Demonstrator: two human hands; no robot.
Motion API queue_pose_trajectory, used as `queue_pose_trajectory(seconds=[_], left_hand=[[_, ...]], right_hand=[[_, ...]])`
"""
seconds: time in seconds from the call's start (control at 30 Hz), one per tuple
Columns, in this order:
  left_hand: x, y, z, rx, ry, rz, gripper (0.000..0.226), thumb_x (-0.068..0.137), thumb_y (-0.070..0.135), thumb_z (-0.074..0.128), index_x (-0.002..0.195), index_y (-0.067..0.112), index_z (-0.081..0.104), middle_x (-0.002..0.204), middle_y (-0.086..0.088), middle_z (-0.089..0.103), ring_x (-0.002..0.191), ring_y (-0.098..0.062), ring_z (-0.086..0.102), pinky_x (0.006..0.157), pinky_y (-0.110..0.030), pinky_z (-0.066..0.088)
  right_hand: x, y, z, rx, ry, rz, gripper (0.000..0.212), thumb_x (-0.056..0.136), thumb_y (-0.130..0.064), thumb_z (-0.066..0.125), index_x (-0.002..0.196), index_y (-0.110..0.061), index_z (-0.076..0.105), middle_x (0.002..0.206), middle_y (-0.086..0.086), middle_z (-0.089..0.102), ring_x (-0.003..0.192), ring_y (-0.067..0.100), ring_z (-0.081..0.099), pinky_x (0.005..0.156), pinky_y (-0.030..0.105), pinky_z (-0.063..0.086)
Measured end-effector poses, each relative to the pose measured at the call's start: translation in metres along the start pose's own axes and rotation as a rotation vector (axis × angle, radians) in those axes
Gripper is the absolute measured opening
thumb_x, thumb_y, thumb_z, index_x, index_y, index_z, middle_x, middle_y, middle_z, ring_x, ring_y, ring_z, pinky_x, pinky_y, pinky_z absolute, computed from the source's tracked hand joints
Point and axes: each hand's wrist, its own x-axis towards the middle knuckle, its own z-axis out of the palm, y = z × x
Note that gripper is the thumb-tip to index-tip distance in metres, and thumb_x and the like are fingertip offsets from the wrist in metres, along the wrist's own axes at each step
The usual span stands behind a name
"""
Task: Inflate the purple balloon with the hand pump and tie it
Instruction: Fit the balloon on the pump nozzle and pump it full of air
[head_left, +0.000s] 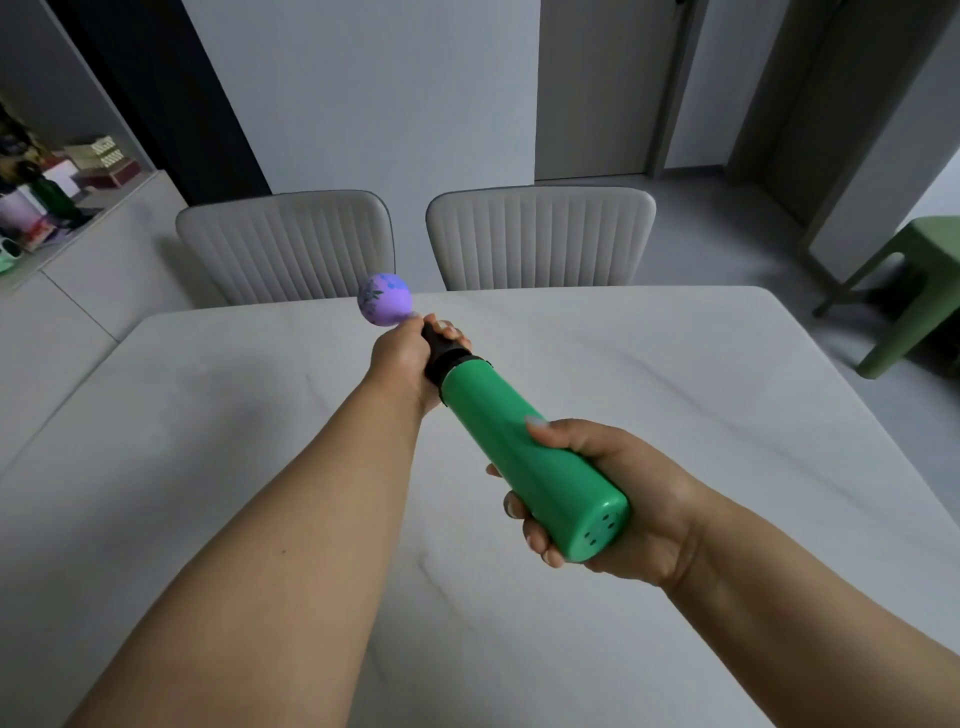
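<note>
Two hands work one green hand pump (524, 457) above the pale worktop (727, 395). The right hand (618, 499) is wrapped closed around the pump's near end, fingers curled under the green barrel. The left hand (410, 358) is closed around the black nozzle end, pinching the neck of the single purple balloon (385, 299), which is only slightly inflated, a small round ball with a dark print, held in the air over the worktop's far edge. Two pale ribbed chairs (540, 239) stand behind, and one green stool (914, 291) at right.
</note>
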Motion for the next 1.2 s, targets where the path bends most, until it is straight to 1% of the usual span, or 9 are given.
queue_pose_trajectory(seconds=[0.2, 0.3, 0.37, 0.47, 0.57, 0.63, 0.7, 0.93, 1.2], left_hand=[[0.005, 0.005, -0.003, -0.039, -0.005, -0.033, 0.035, 0.099, 0.012, 0.029, 0.066, 0.011, 0.039, 0.042, -0.002, 0.042, 0.03, -0.015, 0.041, 0.043, -0.013, 0.041], [0.005, -0.013, -0.003, -0.026, 0.011, -0.091, 0.034, 0.099, 0.011, 0.028, 0.066, 0.011, 0.039, 0.042, -0.002, 0.042, 0.032, -0.014, 0.041, 0.042, -0.013, 0.04], [0.002, -0.03, -0.003, -0.006, 0.021, -0.132, 0.034, 0.098, 0.011, 0.028, 0.066, 0.011, 0.038, 0.046, -0.001, 0.042, 0.039, -0.013, 0.04, 0.043, -0.015, 0.039], [-0.006, -0.057, -0.001, 0.022, 0.019, -0.186, 0.034, 0.098, 0.008, 0.026, 0.066, 0.012, 0.037, 0.054, -0.001, 0.038, 0.051, -0.013, 0.034, 0.051, -0.022, 0.039], [-0.013, -0.079, -0.002, 0.081, -0.035, -0.224, 0.033, 0.098, 0.01, 0.028, 0.067, 0.011, 0.039, 0.057, -0.003, 0.038, 0.053, -0.015, 0.037, 0.058, -0.026, 0.046], [-0.013, -0.084, -0.004, 0.121, -0.044, -0.227, 0.033, 0.098, 0.012, 0.027, 0.068, 0.011, 0.039, 0.061, -0.003, 0.037, 0.053, -0.015, 0.037, 0.06, -0.027, 0.046], [-0.01, -0.086, -0.005, 0.139, -0.022, -0.23, 0.032, 0.098, 0.012, 0.026, 0.067, 0.012, 0.038, 0.059, -0.002, 0.038, 0.051, -0.016, 0.037, 0.054, -0.023, 0.043], [0.001, -0.086, -0.004, 0.134, 0.08, -0.189, 0.034, 0.095, 0.007, 0.022, 0.064, 0.015, 0.035, 0.039, 0.003, 0.038, 0.027, -0.013, 0.035, 0.04, -0.008, 0.034], [0.001, -0.084, -0.008, 0.098, 0.065, -0.204, 0.032, 0.089, -0.001, 0.02, 0.064, 0.012, 0.036, 0.046, -0.001, 0.04, 0.032, -0.015, 0.039, 0.041, -0.012, 0.039]], right_hand=[[-0.026, 0.014, -0.004, 0.075, -0.011, 0.016, 0.046, 0.066, -0.034, 0.063, 0.099, -0.003, 0.058, 0.064, 0.014, 0.059, 0.04, 0.024, 0.057, 0.04, 0.023, 0.047], [-0.033, 0.018, -0.004, 0.148, -0.014, 0.035, 0.045, 0.067, -0.034, 0.063, 0.098, -0.001, 0.057, 0.063, 0.015, 0.059, 0.04, 0.025, 0.057, 0.04, 0.024, 0.049], [-0.034, 0.02, -0.005, 0.185, 0.0, 0.046, 0.047, 0.066, -0.034, 0.064, 0.098, 0.0, 0.057, 0.063, 0.016, 0.059, 0.04, 0.026, 0.058, 0.04, 0.025, 0.05], [-0.025, 0.021, -0.008, 0.231, 0.052, 0.051, 0.045, 0.07, -0.034, 0.062, 0.098, 0.0, 0.055, 0.064, 0.015, 0.059, 0.04, 0.025, 0.058, 0.039, 0.025, 0.051], [-0.013, 0.023, -0.015, 0.249, 0.116, 0.049, 0.042, 0.073, -0.035, 0.06, 0.098, -0.002, 0.054, 0.065, 0.013, 0.058, 0.04, 0.023, 0.059, 0.039, 0.024, 0.051], [-0.008, 0.026, -0.02, 0.256, 0.135, 0.051, 0.041, 0.072, -0.035, 0.06, 0.097, -0.003, 0.055, 0.064, 0.012, 0.059, 0.04, 0.022, 0.059, 0.04, 0.024, 0.051], [-0.008, 0.03, -0.022, 0.264, 0.14, 0.053, 0.041, 0.07, -0.035, 0.06, 0.098, -0.004, 0.055, 0.063, 0.012, 0.06, 0.04, 0.022, 0.059, 0.04, 0.023, 0.051], [-0.03, 0.039, -0.022, 0.313, 0.135, 0.052, 0.043, 0.067, -0.033, 0.061, 0.096, -0.001, 0.058, 0.061, 0.014, 0.058, 0.038, 0.024, 0.056, 0.038, 0.022, 0.048], [-0.05, 0.044, -0.019, 0.312, 0.057, 0.052, 0.041, 0.066, -0.031, 0.058, 0.093, 0.0, 0.057, 0.059, 0.017, 0.056, 0.035, 0.027, 0.055, 0.036, 0.023, 0.046]])
